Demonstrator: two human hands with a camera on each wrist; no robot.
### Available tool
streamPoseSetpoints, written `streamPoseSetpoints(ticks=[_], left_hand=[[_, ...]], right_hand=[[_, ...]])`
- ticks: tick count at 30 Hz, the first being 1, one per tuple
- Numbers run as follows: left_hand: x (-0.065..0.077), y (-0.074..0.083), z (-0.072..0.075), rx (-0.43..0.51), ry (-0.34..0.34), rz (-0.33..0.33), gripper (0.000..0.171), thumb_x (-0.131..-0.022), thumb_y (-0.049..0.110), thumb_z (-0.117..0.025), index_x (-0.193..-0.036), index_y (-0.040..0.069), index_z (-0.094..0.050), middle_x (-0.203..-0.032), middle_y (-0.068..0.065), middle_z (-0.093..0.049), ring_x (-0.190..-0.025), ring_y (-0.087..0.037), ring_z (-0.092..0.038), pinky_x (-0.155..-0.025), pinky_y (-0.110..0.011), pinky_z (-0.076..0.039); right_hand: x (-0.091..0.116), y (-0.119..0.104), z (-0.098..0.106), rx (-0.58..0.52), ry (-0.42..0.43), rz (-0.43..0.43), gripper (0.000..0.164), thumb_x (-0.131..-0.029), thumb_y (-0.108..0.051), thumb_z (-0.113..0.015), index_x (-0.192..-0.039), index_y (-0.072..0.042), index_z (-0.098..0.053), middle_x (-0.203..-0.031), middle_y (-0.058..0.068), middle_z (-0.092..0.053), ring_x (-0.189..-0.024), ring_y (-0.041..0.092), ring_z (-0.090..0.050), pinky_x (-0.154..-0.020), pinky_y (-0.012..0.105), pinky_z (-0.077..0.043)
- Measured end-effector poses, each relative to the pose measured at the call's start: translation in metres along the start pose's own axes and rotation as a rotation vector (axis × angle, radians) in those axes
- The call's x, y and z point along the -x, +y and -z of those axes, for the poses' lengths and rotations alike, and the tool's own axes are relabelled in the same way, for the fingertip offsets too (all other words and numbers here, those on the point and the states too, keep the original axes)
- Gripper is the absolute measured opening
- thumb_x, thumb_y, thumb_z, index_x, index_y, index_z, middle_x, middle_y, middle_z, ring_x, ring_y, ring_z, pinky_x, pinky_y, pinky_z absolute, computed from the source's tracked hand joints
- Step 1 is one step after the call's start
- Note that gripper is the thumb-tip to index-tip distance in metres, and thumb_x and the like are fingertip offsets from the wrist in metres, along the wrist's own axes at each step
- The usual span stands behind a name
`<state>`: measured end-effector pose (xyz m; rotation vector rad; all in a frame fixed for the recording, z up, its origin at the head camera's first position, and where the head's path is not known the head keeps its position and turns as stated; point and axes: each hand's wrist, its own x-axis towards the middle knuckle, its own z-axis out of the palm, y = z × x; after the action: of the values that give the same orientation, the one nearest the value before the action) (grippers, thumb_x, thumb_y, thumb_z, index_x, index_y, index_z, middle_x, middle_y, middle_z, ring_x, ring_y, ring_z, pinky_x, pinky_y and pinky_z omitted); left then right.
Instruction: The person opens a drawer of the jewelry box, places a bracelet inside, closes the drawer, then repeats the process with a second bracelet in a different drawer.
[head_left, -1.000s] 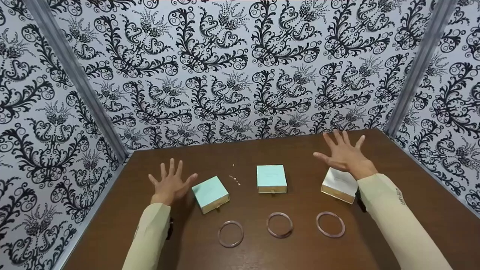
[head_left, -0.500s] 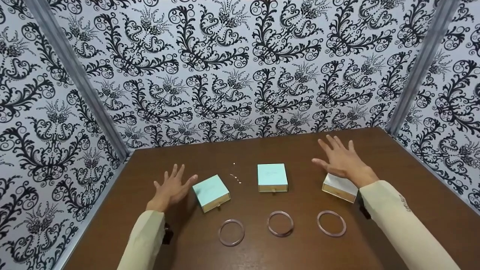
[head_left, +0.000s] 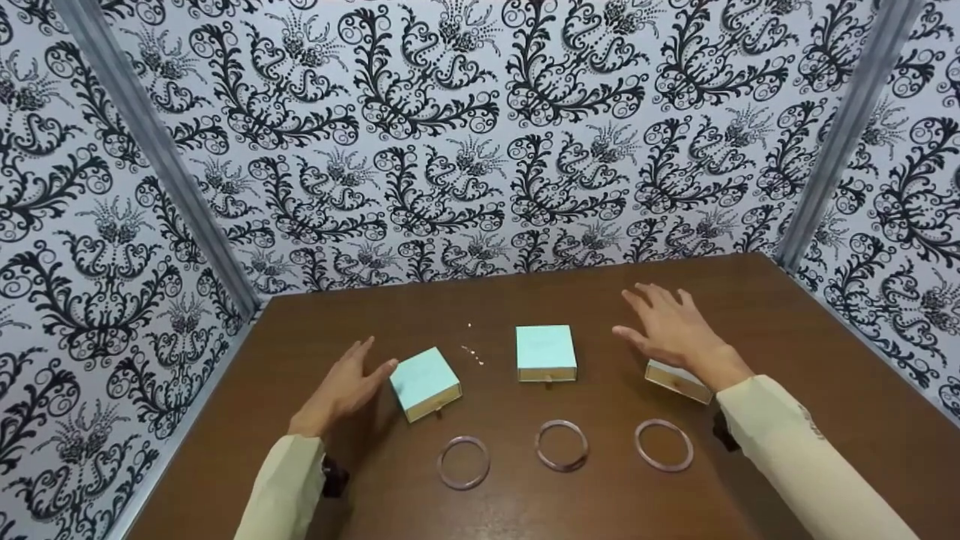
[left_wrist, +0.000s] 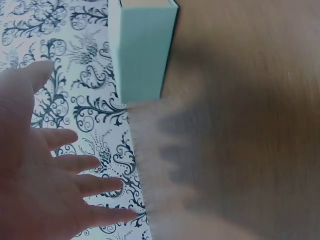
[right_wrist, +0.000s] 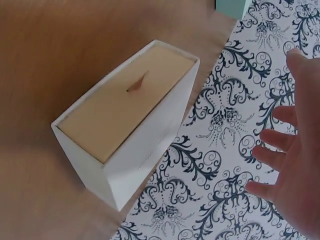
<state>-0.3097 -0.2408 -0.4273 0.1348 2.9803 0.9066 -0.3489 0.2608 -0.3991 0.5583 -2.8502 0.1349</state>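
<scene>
My left hand (head_left: 339, 390) hovers with fingers extended just left of a mint-green box (head_left: 426, 381); its thumb tip overlaps the box's left corner in the head view. In the left wrist view the fingers spread apart, holding nothing, with the mint box (left_wrist: 142, 50) beyond the thumb. My right hand (head_left: 675, 334), fingers spread, is over a white box (head_left: 679, 381) and hides most of its lid. The right wrist view shows that white box (right_wrist: 150, 135) with a tan drawer front and small pull tab. A second mint-green box (head_left: 545, 351) sits between the hands.
Three pinkish bangles lie in a row in front: left bangle (head_left: 463, 487), middle bangle (head_left: 559, 469), right bangle (head_left: 664, 469). Small white bits (head_left: 472, 354) lie between the mint boxes. Patterned panels (head_left: 450, 150) enclose the brown table (head_left: 360, 315) at the back and sides.
Both hands have lowered a little and come nearer the viewer, their fingers less widely spread. The right hand has shifted slightly left. Boxes and bangles stay in place.
</scene>
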Motion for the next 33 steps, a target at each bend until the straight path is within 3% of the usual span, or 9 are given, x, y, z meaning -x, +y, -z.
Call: streamPoseSetpoints(ticks=[5,9,12,18,22,26,29,31,33], left_hand=[[0.004,-0.002,-0.007,0.050,0.015,-0.036,0.076,-0.100,0.048,-0.056,-0.155,0.001,-0.034,-0.160,-0.030,-0.029,-0.149,-0.048,-0.025,-0.120,-0.063,-0.022],[0.005,-0.003,-0.010,0.104,0.038,-0.047,0.070,-0.099,0.040,-0.060,-0.152,0.000,-0.038,-0.157,-0.028,-0.035,-0.148,-0.047,-0.030,-0.119,-0.062,-0.025],[0.006,-0.002,-0.012,0.147,0.048,-0.053,0.069,-0.099,0.037,-0.062,-0.152,0.001,-0.039,-0.157,-0.026,-0.037,-0.147,-0.046,-0.031,-0.119,-0.062,-0.027],[0.009,-0.002,-0.016,0.242,0.029,-0.018,0.068,-0.099,0.036,-0.062,-0.154,0.005,-0.038,-0.160,-0.025,-0.033,-0.146,-0.046,-0.033,-0.116,-0.063,-0.031],[0.011,-0.002,-0.021,0.342,0.033,0.010,0.068,-0.098,0.033,-0.064,-0.154,0.006,-0.037,-0.153,-0.028,-0.041,-0.116,-0.044,-0.061,-0.095,-0.051,-0.053],[0.012,0.001,-0.022,0.424,0.033,0.033,0.076,-0.096,0.032,-0.067,-0.156,0.006,-0.030,-0.152,-0.031,-0.040,-0.112,-0.045,-0.062,-0.074,-0.042,-0.060],[0.013,0.001,-0.023,0.434,0.035,0.049,0.079,-0.096,0.032,-0.068,-0.158,0.006,-0.026,-0.157,-0.030,-0.032,-0.130,-0.045,-0.052,-0.078,-0.043,-0.061],[0.013,0.001,-0.024,0.431,0.036,0.056,0.078,-0.096,0.032,-0.067,-0.157,0.006,-0.026,-0.157,-0.030,-0.032,-0.126,-0.042,-0.057,-0.079,-0.042,-0.061],[0.012,0.000,-0.026,0.413,0.040,0.069,0.077,-0.097,0.031,-0.066,-0.157,0.005,-0.026,-0.156,-0.030,-0.034,-0.108,-0.035,-0.066,-0.076,-0.039,-0.060]], right_hand=[[0.002,-0.009,-0.008,0.003,0.049,0.019,0.068,-0.101,-0.051,-0.050,-0.148,-0.002,-0.045,-0.150,0.025,-0.045,-0.139,0.045,-0.041,-0.111,0.067,-0.028],[0.000,-0.019,-0.016,0.013,0.129,0.027,0.058,-0.101,-0.047,-0.052,-0.134,0.000,-0.059,-0.140,0.022,-0.055,-0.131,0.041,-0.050,-0.105,0.061,-0.037],[0.000,-0.027,-0.021,0.029,0.196,0.038,0.051,-0.102,-0.045,-0.052,-0.123,0.000,-0.065,-0.131,0.020,-0.060,-0.124,0.039,-0.055,-0.100,0.058,-0.041],[0.004,-0.044,-0.033,0.004,0.297,0.092,0.044,-0.100,-0.040,-0.058,-0.119,-0.001,-0.068,-0.122,0.018,-0.064,-0.114,0.036,-0.060,-0.093,0.052,-0.044],[0.007,-0.056,-0.039,-0.001,0.371,0.141,0.034,-0.097,-0.031,-0.065,-0.111,0.000,-0.069,-0.114,0.016,-0.066,-0.107,0.035,-0.062,-0.087,0.049,-0.046],[0.008,-0.069,-0.043,-0.021,0.418,0.175,0.020,-0.094,-0.021,-0.069,-0.100,-0.002,-0.069,-0.106,0.014,-0.066,-0.100,0.033,-0.062,-0.082,0.048,-0.047],[0.007,-0.078,-0.045,-0.051,0.433,0.189,0.019,-0.092,-0.021,-0.071,-0.098,-0.003,-0.068,-0.102,0.012,-0.066,-0.096,0.031,-0.062,-0.080,0.047,-0.047],[0.006,-0.084,-0.046,-0.066,0.434,0.198,0.021,-0.092,-0.023,-0.071,-0.099,-0.004,-0.068,-0.101,0.011,-0.066,-0.095,0.030,-0.061,-0.080,0.046,-0.048],[0.006,-0.091,-0.047,-0.073,0.411,0.204,0.023,-0.092,-0.025,-0.071,-0.099,-0.004,-0.068,-0.099,0.010,-0.065,-0.093,0.029,-0.060,-0.080,0.045,-0.047]])
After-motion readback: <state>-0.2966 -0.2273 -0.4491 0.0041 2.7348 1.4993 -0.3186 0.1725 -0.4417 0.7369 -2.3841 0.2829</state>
